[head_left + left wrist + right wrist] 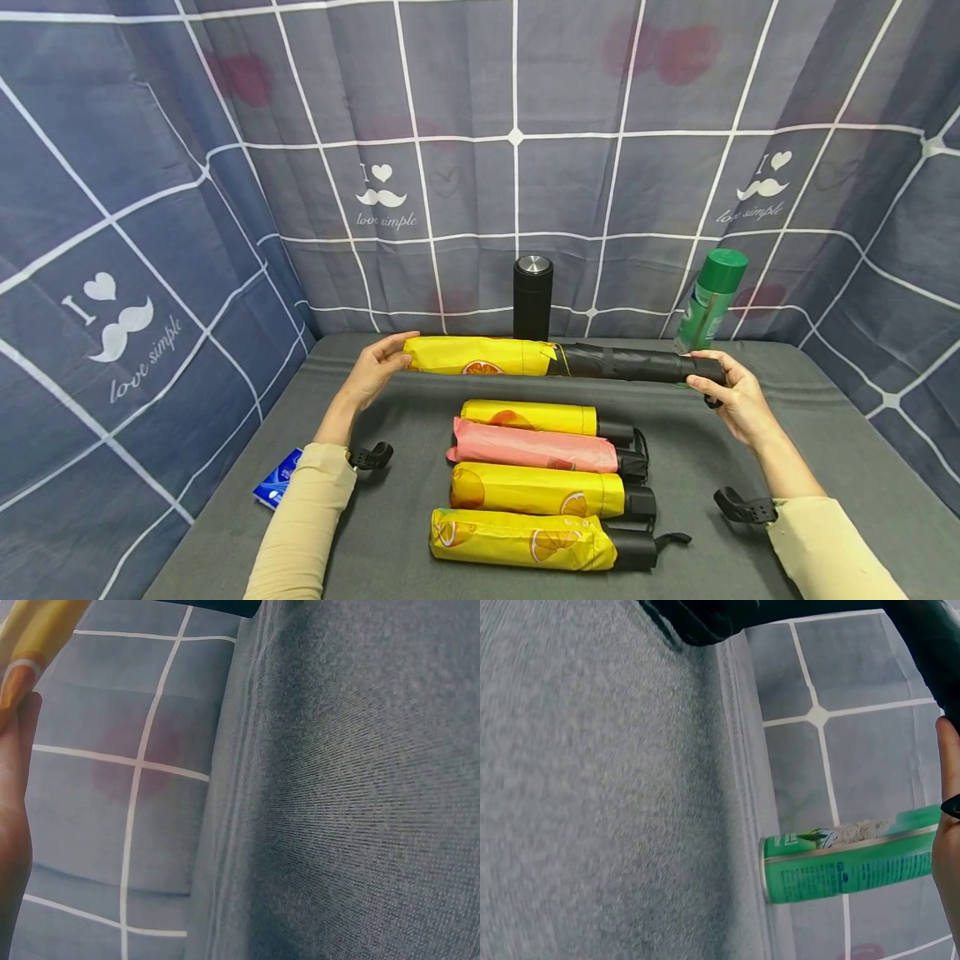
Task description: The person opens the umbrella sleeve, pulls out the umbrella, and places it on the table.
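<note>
Between left hand (374, 371) and right hand (738, 402), one umbrella (480, 356); nearer, four umbrellas (536, 490); beyond, one flask (533, 298), one can (709, 302); leftward, one packet (277, 480).

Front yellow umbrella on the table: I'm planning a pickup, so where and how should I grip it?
Probably round its middle, from above and the near side: the front yellow umbrella lies long and flat, crosswise, another yellow umbrella close behind.

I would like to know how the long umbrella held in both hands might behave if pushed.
The umbrella is probably fairly stiff, since it spans nearly straight between the left hand and right hand. It might roll if set down, being roughly round. The yellow sleeve could slip, as it covers only part of it.
</note>
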A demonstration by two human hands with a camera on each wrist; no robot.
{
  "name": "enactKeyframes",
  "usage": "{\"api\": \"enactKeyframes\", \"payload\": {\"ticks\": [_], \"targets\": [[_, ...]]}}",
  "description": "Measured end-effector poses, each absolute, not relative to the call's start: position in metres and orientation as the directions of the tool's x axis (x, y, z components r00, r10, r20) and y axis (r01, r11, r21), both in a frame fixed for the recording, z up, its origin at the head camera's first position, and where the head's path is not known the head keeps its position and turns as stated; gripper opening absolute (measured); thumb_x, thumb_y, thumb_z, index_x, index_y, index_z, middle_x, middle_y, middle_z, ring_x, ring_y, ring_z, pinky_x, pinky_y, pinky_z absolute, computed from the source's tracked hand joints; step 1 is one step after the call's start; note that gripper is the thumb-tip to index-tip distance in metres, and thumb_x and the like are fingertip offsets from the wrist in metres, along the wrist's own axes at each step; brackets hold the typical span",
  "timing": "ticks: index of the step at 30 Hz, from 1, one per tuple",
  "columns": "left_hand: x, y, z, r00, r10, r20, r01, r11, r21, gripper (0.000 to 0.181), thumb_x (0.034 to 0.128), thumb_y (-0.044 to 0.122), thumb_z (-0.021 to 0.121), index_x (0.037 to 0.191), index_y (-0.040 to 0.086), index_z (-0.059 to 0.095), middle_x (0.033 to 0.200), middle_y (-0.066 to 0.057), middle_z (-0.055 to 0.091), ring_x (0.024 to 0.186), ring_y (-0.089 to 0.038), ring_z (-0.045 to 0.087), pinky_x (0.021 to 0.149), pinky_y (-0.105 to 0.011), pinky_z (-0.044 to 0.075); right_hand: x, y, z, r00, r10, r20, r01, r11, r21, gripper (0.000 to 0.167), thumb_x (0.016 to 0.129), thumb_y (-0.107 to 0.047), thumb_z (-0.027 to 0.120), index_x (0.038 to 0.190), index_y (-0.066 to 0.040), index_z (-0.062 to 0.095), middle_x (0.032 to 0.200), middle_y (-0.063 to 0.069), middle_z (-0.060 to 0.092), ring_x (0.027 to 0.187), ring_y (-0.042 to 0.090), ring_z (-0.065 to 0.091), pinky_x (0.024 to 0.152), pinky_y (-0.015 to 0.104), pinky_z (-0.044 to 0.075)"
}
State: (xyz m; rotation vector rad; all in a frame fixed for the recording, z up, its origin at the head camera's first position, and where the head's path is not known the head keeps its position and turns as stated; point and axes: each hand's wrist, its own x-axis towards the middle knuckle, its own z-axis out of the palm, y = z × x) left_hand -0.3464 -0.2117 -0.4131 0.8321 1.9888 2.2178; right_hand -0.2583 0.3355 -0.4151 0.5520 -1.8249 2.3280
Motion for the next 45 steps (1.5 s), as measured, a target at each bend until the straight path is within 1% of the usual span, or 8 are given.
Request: {"api": "enactKeyframes", "payload": {"ticks": [8,14,20,25,29,34,42,45], "targets": [[-0.345,-0.212,-0.416,-0.863,0.382,0.332,0.31,-0.118,0.943,0.044,0.0918,-0.014,0.048,0.133,-0.02,0.035,0.115,-0.001,0.059,0.096,-0.013,0.061,0.081,-0.029,0.051,-0.257,0.345,-0.422,-0.93,-0.127,0.345,-0.312,-0.224,-0.923,0.04,0.09,0.016,0.047,0.121,-0.008,0.058,0.116,0.003,0.05,0.095,0.01,0.058,0.075,0.022,0.051],[-0.335,-0.21,-0.407,-0.861,0.378,0.34,0.327,-0.1,0.94,0.043,0.0914,-0.013,0.05,0.131,-0.022,0.035,0.114,-0.005,0.06,0.094,-0.013,0.062,0.08,-0.029,0.051,-0.258,0.349,-0.426,-0.931,-0.132,0.339,-0.311,-0.197,-0.93,0.038,0.09,0.014,0.049,0.124,-0.003,0.054,0.116,0.002,0.052,0.095,0.01,0.058,0.075,0.022,0.051],[-0.339,-0.219,-0.42,-0.877,0.351,0.328,0.317,-0.09,0.944,0.043,0.0917,-0.013,0.049,0.132,-0.021,0.036,0.119,-0.015,0.057,0.094,-0.012,0.062,0.081,-0.026,0.05,-0.258,0.352,-0.43,-0.936,-0.121,0.331,-0.306,-0.185,-0.934,0.039,0.09,0.014,0.05,0.12,-0.009,0.058,0.113,0.003,0.052,0.094,0.01,0.058,0.074,0.021,0.05],[-0.344,-0.225,-0.43,-0.885,0.345,0.313,0.312,-0.059,0.948,0.043,0.0928,-0.009,0.051,0.133,-0.017,0.039,0.127,-0.025,0.051,0.099,-0.011,0.06,0.083,-0.025,0.049,-0.258,0.355,-0.431,-0.939,-0.111,0.326,-0.305,-0.17,-0.937,0.038,0.09,0.014,0.05,0.123,-0.004,0.055,0.112,0.002,0.053,0.093,0.01,0.058,0.073,0.021,0.05],[-0.345,-0.229,-0.435,-0.884,0.34,0.322,0.324,-0.052,0.945,0.043,0.0923,-0.007,0.054,0.132,-0.016,0.041,0.127,-0.031,0.047,0.099,-0.011,0.06,0.082,-0.026,0.05,-0.26,0.356,-0.435,-0.939,-0.104,0.327,-0.311,-0.144,-0.939,0.038,0.09,0.013,0.052,0.124,-0.002,0.054,0.11,0.001,0.055,0.092,0.009,0.058,0.072,0.021,0.05],[-0.345,-0.234,-0.44,-0.89,0.326,0.319,0.323,-0.041,0.945,0.045,0.0916,-0.006,0.056,0.133,-0.017,0.04,0.126,-0.029,0.05,0.098,-0.011,0.061,0.082,-0.026,0.05,-0.264,0.356,-0.442,-0.938,-0.101,0.331,-0.318,-0.121,-0.94,0.037,0.089,0.013,0.053,0.122,-0.002,0.055,0.108,0.0,0.058,0.09,0.009,0.057,0.07,0.021,0.05],[-0.349,-0.238,-0.448,-0.899,0.306,0.315,0.32,-0.034,0.947,0.047,0.0919,-0.005,0.055,0.134,-0.018,0.037,0.123,-0.031,0.05,0.095,-0.012,0.06,0.08,-0.025,0.05,-0.268,0.353,-0.452,-0.95,-0.094,0.299,-0.295,-0.054,-0.954,0.037,0.087,0.01,0.059,0.116,-0.012,0.06,0.099,-0.003,0.062,0.083,0.007,0.057,0.065,0.022,0.048],[-0.349,-0.239,-0.45,-0.898,0.309,0.315,0.326,-0.016,0.945,0.048,0.0917,-0.002,0.057,0.134,-0.017,0.039,0.124,-0.026,0.052,0.095,-0.011,0.059,0.079,-0.024,0.05,-0.268,0.353,-0.454,-0.955,-0.105,0.278,-0.275,-0.04,-0.961,0.037,0.087,0.01,0.059,0.116,-0.012,0.06,0.098,-0.002,0.061,0.082,0.007,0.057,0.065,0.023,0.049]]}}
